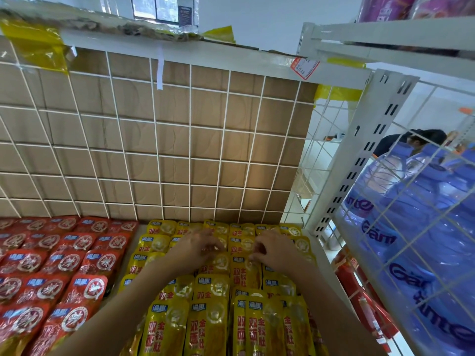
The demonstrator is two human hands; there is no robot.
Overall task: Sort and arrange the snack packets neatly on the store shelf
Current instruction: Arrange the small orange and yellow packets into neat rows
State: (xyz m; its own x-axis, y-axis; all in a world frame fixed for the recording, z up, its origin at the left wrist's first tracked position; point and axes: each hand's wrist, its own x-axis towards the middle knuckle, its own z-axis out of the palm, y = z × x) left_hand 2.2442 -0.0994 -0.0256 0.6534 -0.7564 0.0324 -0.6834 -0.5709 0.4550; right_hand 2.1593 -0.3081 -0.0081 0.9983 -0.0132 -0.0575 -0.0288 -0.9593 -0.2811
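Glossy yellow foil snack packets (pixel 213 286) lie in overlapping rows on the white metal store shelf (pixel 324 258), right of the red foil packets (pixel 64 263). They look light, floppy and slick, so the sealed top edge is the place to grip. Left hand (pixel 198 246) and right hand (pixel 272 249) are on the back rows, fingers (pixel 257 249) curled narrow against the foil. Whether they are pinching or just pressing, the blur hides.

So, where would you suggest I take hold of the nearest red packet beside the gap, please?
Pinch the top edge of the red packet, near its right corner, coming from the right across the bare strip of shelf. It lies flat with that edge overlapping the packet behind, so it probably lifts freely; its lower end is out of sight.
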